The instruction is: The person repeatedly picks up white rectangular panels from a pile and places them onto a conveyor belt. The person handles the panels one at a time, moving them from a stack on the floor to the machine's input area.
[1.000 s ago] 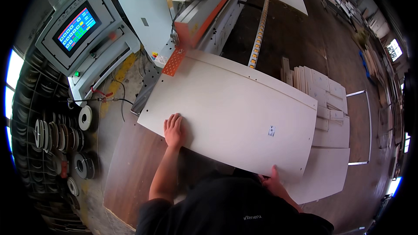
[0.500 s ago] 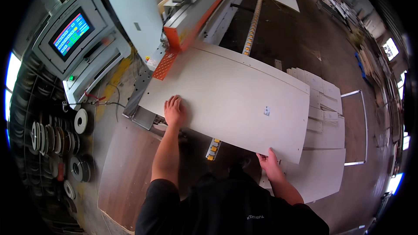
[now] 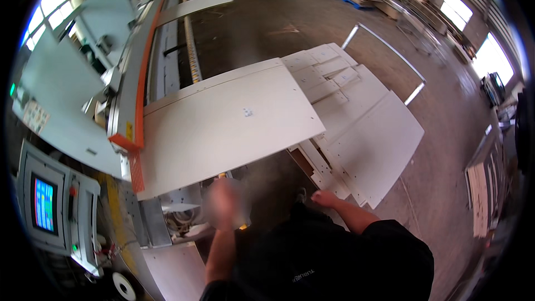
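Observation:
A large white panel (image 3: 223, 128) lies with its left end along the machine's orange-edged guide, and a small label is stuck on its face. My left hand (image 3: 224, 203) is just below the panel's near edge, smeared by motion; whether it touches the edge is unclear. Off to the right and nearer my body, my right hand (image 3: 324, 198) is apart from the panel and beside the stack of white boards (image 3: 376, 139). No object shows in it, though its fingers are too small and turned away to read.
On the left stand the machine's grey housing (image 3: 72, 117) and a control panel with a lit screen (image 3: 44, 203). A roller rail (image 3: 192, 56) runs away beyond the panel. Past the stack rises a metal frame (image 3: 390, 58). Another white board (image 3: 195, 6) lies farther along the machine.
My right hand has left the panel's near right corner. My left hand has slid off the panel's top toward its near edge. The view has turned to the right.

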### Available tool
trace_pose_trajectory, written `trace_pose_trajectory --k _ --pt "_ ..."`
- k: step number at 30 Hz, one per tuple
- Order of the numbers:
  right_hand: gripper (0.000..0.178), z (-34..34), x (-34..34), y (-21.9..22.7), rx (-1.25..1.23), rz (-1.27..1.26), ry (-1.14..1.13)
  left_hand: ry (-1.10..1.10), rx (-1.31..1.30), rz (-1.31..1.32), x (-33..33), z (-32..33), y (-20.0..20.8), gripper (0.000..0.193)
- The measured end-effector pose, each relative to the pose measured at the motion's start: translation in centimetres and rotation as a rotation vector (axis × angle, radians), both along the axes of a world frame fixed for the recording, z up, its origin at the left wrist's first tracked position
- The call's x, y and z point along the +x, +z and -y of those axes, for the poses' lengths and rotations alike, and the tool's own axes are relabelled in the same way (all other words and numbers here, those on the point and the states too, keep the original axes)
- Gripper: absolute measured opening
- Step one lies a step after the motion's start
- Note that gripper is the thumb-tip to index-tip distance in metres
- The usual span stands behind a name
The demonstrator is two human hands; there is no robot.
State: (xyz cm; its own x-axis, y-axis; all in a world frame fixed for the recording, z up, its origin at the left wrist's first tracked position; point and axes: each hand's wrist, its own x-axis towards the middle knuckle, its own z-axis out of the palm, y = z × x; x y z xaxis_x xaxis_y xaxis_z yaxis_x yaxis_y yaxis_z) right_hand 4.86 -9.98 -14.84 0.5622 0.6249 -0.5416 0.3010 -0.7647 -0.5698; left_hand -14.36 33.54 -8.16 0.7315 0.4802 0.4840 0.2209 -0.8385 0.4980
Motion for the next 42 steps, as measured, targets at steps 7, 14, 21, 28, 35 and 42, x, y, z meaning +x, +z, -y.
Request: trace_pose_trajectory --k 7,14,21,28,35,42 --pt "0.023 17.3 -11.3 -7.4 -0.406 -0.293 -0.092 -0.067 0.006 -0.380 -0.6 5.7 1.8 0.033" --pt "0.021 18.2 -13.3 -8.1 -0.366 0.231 0.107 -0.001 0.684 -0.414 -1.1 2.8 -3.7 0.026" --pt "0.040 18.7 -8.9 -2.2 -0.060 -0.205 -0.513 -0.004 0.144 -0.576 0.9 6.0 0.0 0.027" --pt "0.049 27.3 -5.3 -8.7 -0.136 -0.099 -0.773 -0.002 0.334 -0.814 3.1 11.8 -0.2 0.033" --pt "0.052 37.4 -0.6 -14.5 -0.268 0.044 -1.188 -0.670 -0.457 -1.414 -4.1 24.4 -7.6 0.040" --pt "0.076 46.6 2.1 -28.3 -0.337 -0.066 -1.705 -0.734 -0.651 -1.383 -2.8 35.1 -3.7 0.034"
